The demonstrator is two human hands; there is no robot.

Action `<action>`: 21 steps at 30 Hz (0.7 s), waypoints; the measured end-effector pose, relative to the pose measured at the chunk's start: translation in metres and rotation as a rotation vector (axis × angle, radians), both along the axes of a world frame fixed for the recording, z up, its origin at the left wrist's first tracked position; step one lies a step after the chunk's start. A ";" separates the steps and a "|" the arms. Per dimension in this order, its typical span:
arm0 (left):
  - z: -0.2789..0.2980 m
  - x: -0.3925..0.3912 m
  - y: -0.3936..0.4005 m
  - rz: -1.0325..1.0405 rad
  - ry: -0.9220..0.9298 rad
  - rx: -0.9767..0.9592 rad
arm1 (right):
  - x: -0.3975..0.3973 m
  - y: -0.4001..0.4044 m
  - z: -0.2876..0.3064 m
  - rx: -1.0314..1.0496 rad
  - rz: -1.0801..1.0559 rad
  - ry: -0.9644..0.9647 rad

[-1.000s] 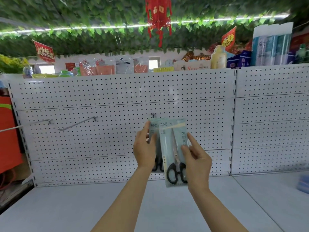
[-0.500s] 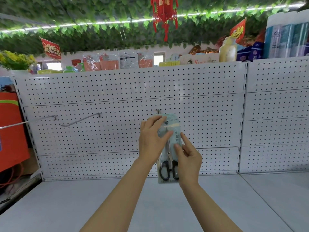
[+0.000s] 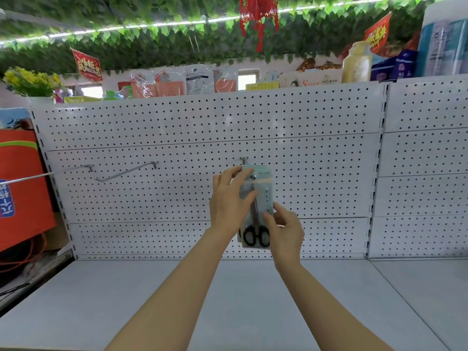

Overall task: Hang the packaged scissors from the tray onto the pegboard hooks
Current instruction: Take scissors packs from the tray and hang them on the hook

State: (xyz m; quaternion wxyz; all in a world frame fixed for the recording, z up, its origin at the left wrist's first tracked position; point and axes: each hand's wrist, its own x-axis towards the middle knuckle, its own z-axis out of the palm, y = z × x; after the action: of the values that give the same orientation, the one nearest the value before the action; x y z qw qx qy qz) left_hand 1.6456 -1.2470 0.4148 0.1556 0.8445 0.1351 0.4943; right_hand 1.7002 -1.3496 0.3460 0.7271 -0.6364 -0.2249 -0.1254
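Fingers of both hands pinch the packaged scissors [image 3: 258,209]: left hand [image 3: 229,201] near the top, right hand [image 3: 286,230] low. From the head view I see the pack has risen onto the hook [image 3: 252,177] tip, so hanging is nearly done

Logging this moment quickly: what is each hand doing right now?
Left hand: holds the upper part of the scissors pack at the hook.
Right hand: pinches the pack's lower right edge.
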 end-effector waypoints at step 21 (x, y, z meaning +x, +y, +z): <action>-0.022 -0.159 -0.068 0.159 0.329 0.332 | -0.096 -0.150 0.015 -0.579 -0.513 -0.882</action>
State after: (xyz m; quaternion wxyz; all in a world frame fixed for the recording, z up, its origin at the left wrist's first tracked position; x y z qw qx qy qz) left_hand 1.4870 -1.3153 0.3925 -0.0485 0.9143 0.1415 0.3763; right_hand 1.6040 -1.4994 0.3609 0.3075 -0.7310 -0.3701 -0.4839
